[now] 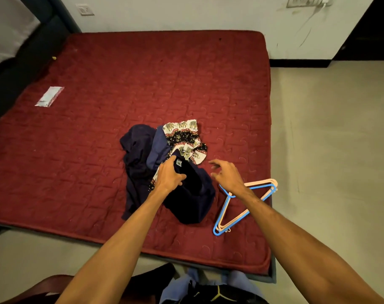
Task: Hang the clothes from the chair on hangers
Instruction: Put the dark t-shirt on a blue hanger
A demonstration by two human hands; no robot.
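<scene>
A heap of clothes lies on the red mattress (99, 150): a dark navy garment (193, 194) in front, another navy piece (138, 154) to its left and an elephant-print cloth (184, 137) behind. My left hand (169, 175) grips the dark navy garment near its label. My right hand (227, 175) hovers just right of the heap with fingers spread, holding nothing. Blue and pink plastic hangers (248, 202) lie stacked on the mattress, partly under my right wrist.
A small plastic packet (49, 96) lies on the mattress at the far left. Bare floor (331, 150) runs along the right of the mattress. A brown chair edge (39, 288) and more clothes (186, 286) show at the bottom. A dark bed frame (22, 51) stands at the left.
</scene>
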